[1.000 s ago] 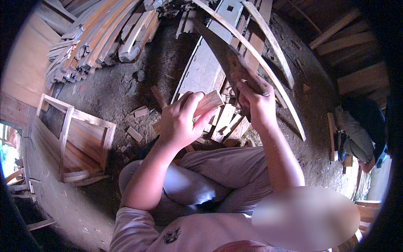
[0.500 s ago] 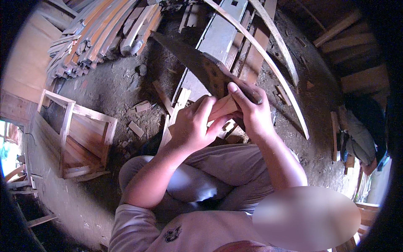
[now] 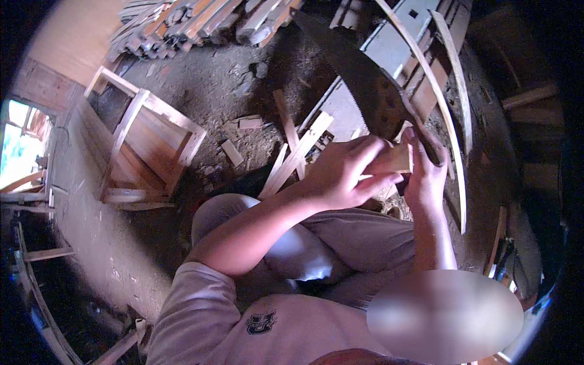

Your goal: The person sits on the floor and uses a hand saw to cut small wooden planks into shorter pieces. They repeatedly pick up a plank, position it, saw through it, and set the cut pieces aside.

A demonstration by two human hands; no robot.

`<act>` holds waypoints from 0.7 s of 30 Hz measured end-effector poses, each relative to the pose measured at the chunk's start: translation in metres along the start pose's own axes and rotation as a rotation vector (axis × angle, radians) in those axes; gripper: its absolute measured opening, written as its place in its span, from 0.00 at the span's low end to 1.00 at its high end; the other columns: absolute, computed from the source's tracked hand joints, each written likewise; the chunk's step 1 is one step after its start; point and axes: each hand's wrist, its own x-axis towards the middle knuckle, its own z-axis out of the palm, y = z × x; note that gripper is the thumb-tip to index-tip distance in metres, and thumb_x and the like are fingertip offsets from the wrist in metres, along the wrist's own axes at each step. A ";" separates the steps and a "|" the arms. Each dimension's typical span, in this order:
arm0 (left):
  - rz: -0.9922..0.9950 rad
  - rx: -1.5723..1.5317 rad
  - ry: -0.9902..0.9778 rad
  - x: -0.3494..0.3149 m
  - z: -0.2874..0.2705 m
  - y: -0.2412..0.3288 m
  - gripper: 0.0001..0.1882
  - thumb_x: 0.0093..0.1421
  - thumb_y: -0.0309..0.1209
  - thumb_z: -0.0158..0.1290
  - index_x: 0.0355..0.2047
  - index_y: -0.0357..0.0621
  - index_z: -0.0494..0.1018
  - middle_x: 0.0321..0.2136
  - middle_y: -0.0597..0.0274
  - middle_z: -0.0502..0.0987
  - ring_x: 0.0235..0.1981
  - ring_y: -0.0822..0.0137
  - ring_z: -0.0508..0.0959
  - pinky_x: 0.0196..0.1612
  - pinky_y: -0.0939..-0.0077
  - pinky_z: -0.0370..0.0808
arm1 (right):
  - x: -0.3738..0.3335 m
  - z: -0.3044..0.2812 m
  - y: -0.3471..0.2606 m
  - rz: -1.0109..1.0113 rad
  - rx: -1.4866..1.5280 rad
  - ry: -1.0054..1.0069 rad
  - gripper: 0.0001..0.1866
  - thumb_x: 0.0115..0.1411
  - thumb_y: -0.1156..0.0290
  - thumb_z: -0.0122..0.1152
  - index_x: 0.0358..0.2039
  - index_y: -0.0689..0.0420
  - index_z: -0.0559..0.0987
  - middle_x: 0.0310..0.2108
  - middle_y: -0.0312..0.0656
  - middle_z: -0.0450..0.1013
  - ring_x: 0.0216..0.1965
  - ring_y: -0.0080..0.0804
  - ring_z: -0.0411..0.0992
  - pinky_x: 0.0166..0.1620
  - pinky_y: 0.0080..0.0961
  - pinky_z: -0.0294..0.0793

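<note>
My left hand (image 3: pixel 350 172) pinches a short pale wood block (image 3: pixel 396 160) between its thumb and fingers, above my crossed legs. Close beside it, my right hand (image 3: pixel 427 176) is closed around the dark handle of a handsaw (image 3: pixel 368 85). The saw's wide, toothed blade slants away to the upper left, its tip pointing at the stacked timber. One end of the block lies against my right hand's fingers, near the handle; whether those fingers also grip it I cannot tell.
Past my hands lies a long grey board (image 3: pixel 344 106), with thin curved strips (image 3: pixel 447 121) to its right. Loose offcuts (image 3: pixel 231 152) and crossed sticks (image 3: pixel 298 155) litter the dirt floor. A wooden frame (image 3: pixel 137 115) stands at left; stacked timber (image 3: pixel 207 21) fills the far side.
The view has swung, so the surroundings sit farther right. Both hands appear farther right, still with the saw and block; the block's end now shows beside my right hand.
</note>
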 end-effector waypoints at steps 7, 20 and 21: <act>-0.050 0.063 0.089 0.011 -0.005 -0.007 0.23 0.51 0.26 0.66 0.48 0.31 0.75 0.33 0.48 0.76 0.34 0.50 0.79 0.36 0.61 0.76 | -0.005 0.007 -0.003 0.046 0.347 -0.109 0.14 0.67 0.63 0.62 0.45 0.61 0.78 0.22 0.27 0.65 0.19 0.12 0.57 0.24 0.14 0.55; -0.883 0.243 0.317 0.001 -0.131 -0.175 0.14 0.68 0.36 0.56 0.45 0.38 0.80 0.35 0.63 0.82 0.35 0.69 0.79 0.42 0.73 0.75 | 0.045 -0.046 0.019 -0.015 0.379 0.111 0.10 0.61 0.67 0.70 0.26 0.56 0.80 0.18 0.30 0.67 0.18 0.18 0.60 0.25 0.22 0.55; -0.882 0.398 0.174 -0.018 -0.135 -0.208 0.12 0.66 0.35 0.56 0.42 0.37 0.80 0.32 0.62 0.82 0.30 0.69 0.78 0.37 0.71 0.75 | 0.051 -0.049 0.018 0.008 0.359 0.159 0.09 0.60 0.68 0.70 0.26 0.56 0.80 0.19 0.30 0.68 0.19 0.18 0.61 0.25 0.21 0.55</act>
